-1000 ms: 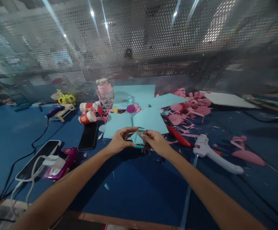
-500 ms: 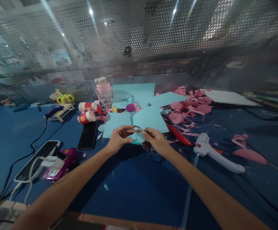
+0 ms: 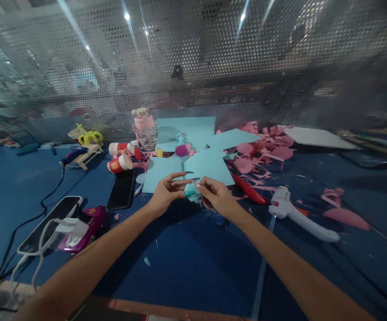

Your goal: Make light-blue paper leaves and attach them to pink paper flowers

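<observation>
Legible text: none | red paper cups [image 3: 120,163]: printed emblem, too blurred to read | pink-lidded bottle [image 3: 145,129]: no readable label | white glue gun [image 3: 300,216]: no readable marking | phones [image 3: 121,189]: screens dark

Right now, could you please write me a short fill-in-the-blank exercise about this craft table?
1. The left hand and right hand pinch a small piece of ____ paper.
2. The white glue gun lies on the ____ side of the hands.
3. The scraps piled behind the glue gun are ____.

Missing words: light blue; right; pink
</observation>
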Motion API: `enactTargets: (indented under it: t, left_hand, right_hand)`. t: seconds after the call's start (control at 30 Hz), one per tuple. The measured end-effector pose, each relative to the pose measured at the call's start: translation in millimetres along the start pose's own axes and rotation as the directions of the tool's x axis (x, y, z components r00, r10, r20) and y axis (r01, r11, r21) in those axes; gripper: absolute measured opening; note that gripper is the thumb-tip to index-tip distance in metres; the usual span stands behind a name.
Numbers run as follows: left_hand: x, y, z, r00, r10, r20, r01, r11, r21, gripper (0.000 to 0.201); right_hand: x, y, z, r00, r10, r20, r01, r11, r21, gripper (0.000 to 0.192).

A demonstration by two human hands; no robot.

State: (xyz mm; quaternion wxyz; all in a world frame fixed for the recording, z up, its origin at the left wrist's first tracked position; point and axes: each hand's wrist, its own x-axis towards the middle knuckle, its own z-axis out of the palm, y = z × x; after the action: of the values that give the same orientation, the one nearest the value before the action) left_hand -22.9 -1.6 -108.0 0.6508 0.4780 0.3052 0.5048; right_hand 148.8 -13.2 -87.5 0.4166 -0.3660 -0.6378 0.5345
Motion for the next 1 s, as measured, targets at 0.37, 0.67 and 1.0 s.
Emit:
enactTargets:
  t: [0.37, 0.67, 1.0]
  left_hand:
    - [-1, -6, 3.4, 0.975, 0.063, -0.212, -0.013, 0.973, 0.23, 0.024]
    - [-4, 1, 4.2, 0.993, 0.088, -0.073, -0.062, 0.948, 0.311, 0.031]
    - [-12, -3, 20.7, 0.997, -0.009, -0.078, 0.041, 0.907, 0.418, 0.03]
  right_hand:
    - [-1, 7, 7, 0.994, -0.068, -0.087, 0.049, 0.977, -0.207, 0.038]
    - [-2, 4, 4, 0.992, -0.096, -0.081, 0.064, 0.942, -0.329, 0.037]
    - [-2, 8, 15, 0.98, -0.144, -0.138, 0.091, 0.937, -0.336, 0.036]
